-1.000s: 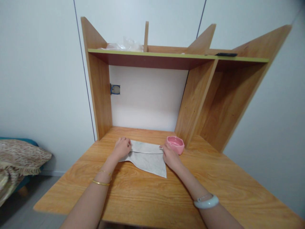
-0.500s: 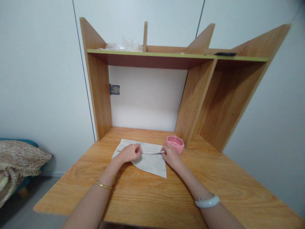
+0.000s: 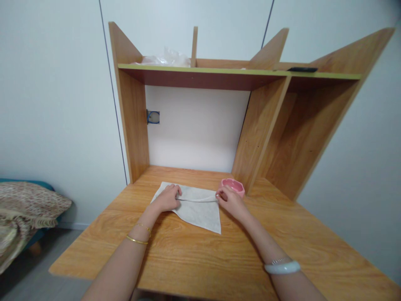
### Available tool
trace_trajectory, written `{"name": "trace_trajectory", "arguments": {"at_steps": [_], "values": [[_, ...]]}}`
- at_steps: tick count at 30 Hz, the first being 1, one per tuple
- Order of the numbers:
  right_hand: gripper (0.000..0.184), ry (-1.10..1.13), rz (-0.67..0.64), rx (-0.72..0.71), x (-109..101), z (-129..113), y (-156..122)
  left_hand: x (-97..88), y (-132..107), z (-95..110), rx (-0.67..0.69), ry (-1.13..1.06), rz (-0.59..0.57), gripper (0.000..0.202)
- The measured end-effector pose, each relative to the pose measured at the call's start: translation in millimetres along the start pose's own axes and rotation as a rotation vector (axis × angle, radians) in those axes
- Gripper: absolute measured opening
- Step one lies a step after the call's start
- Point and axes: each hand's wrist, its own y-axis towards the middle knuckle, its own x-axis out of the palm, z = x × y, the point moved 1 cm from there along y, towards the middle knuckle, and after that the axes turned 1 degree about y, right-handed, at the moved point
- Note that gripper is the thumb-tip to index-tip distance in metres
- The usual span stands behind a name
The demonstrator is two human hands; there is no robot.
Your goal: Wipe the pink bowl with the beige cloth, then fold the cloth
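A pale grey cloth (image 3: 200,211) lies partly folded on the wooden desk (image 3: 194,255), one corner pointing toward me. My left hand (image 3: 167,199) rests on the cloth's left part, fingers curled on the fold line. My right hand (image 3: 230,200) pinches the fold's right end. A small pink bowl (image 3: 232,185) stands just behind my right hand, beside the shelf's upright.
A wooden hutch (image 3: 260,121) with open compartments rises at the desk's back. On its top shelf lie crumpled clear plastic (image 3: 167,58) and a flat black object (image 3: 302,69). A bed with a patterned blanket (image 3: 25,209) is low at the left.
My left hand slid right along the fold from the cloth's left corner, baring that corner. My right hand stayed at the fold's right end. The view shifted slightly.
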Motion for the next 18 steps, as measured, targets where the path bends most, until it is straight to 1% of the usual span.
{"name": "trace_trajectory", "arguments": {"at_steps": [3, 5, 10, 13, 18], "values": [[0.023, -0.041, -0.053, -0.016, 5, 3, 0, 0.1, 1, -2, -0.003, 0.021, 0.024, 0.028], [0.027, -0.085, -0.088, -0.011, 8, 4, -1, -0.2, 1, -4, -0.001, 0.030, 0.038, 0.026], [0.014, -0.099, -0.129, 0.005, 13, 3, -2, -2.2, 2, -7, -0.002, 0.055, 0.037, 0.027], [0.009, -0.063, -0.105, 0.005, 13, 3, -2, -3.4, 2, -9, -0.007, 0.076, 0.035, 0.027], [0.008, -0.002, -0.045, -0.010, 12, 3, -1, -4.7, 3, -17, -0.040, 0.122, 0.059, 0.029]]}}
